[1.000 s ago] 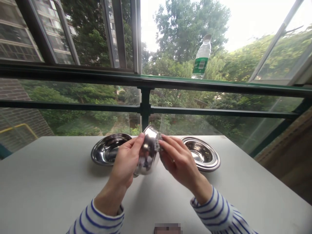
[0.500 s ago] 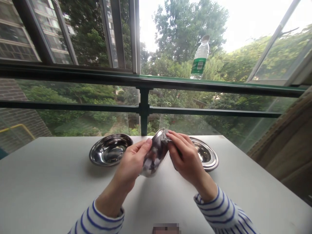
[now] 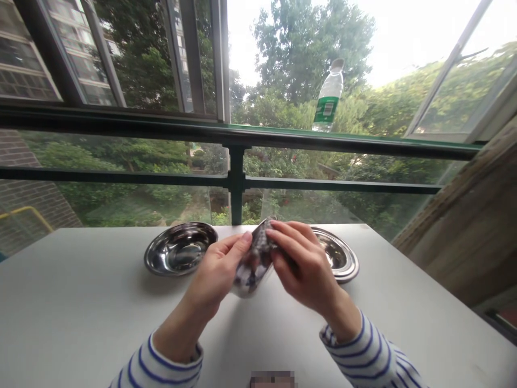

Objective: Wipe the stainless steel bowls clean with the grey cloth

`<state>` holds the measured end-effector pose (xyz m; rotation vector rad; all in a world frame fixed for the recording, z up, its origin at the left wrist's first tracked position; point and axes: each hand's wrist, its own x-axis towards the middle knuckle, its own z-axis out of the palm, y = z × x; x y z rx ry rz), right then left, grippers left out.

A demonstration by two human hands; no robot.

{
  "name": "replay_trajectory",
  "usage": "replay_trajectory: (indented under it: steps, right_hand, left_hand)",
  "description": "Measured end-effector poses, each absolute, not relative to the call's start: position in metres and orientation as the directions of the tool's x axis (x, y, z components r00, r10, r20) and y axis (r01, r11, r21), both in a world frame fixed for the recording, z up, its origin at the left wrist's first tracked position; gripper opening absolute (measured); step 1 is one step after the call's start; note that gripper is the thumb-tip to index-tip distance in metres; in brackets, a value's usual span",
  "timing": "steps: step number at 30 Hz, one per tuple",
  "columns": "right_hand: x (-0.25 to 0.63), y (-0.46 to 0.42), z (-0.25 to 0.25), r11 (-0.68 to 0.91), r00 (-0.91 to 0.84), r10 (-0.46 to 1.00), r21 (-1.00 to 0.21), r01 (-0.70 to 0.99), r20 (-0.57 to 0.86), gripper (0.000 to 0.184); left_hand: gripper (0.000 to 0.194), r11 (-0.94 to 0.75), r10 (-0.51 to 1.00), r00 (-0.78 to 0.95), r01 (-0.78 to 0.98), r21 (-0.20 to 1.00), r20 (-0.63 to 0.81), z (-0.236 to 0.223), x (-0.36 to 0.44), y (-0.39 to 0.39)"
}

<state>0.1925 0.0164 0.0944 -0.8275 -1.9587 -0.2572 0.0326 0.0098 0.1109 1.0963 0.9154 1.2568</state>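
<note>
Above the middle of the table, my left hand (image 3: 220,269) grips a shiny stainless steel dish (image 3: 251,274) by its left edge, thumb on top. The dish is tilted and mirrors its surroundings; part of it is hidden behind my fingers. My right hand (image 3: 305,258) presses a grey steel wool scourer (image 3: 264,236) against the dish's upper surface. Fingers cover much of the scourer, and motion blurs it. A round steel bowl (image 3: 151,258) stands beyond my left hand. Behind my right hand a second steel bowl (image 3: 350,264) with a wide rim is partly hidden.
The white table (image 3: 81,312) reaches to a window with a dark green railing (image 3: 161,128). A clear plastic bottle (image 3: 326,108) with a green label stands on the ledge above the railing. A brown curtain (image 3: 464,231) hangs at the right.
The scourer and my right fingers have moved slightly down and left across the dish. My left hand keeps its hold. The whole view has shifted a little.
</note>
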Motion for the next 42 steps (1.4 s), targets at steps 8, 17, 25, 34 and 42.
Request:
replay_trajectory:
  steps: [8,17,25,34,42]
  right_hand:
    - [0.196,0.030,0.086,0.701,-0.209,0.544,-0.302,0.646,0.813,0.030]
    - [0.182,0.008,0.094,0.770,-0.391,0.447,-0.123,0.626,0.805,0.034]
    - [0.197,0.032,0.085,0.678,-0.162,0.626,-0.429,0.597,0.763,0.029]
    - [0.198,0.027,0.089,0.690,-0.215,0.599,-0.362,0.627,0.771,0.033]
    - [0.186,0.009,0.096,0.824,-0.513,0.413,-0.069,0.562,0.752,0.038]
  left_hand:
    - [0.019,-0.011,0.990,0.133,-0.205,0.979,0.039,0.113,0.027,0.011]
    - [0.024,0.006,0.998,0.066,-0.208,0.978,0.008,0.112,0.027,0.011]
    - [0.032,0.032,0.999,0.015,-0.175,0.984,-0.029,0.108,0.025,0.013]
    - [0.030,0.085,0.996,-0.009,-0.220,0.972,-0.090,0.109,0.021,0.014]
    - [0.022,0.066,0.995,0.095,-0.361,0.930,-0.034,0.105,0.025,0.015]
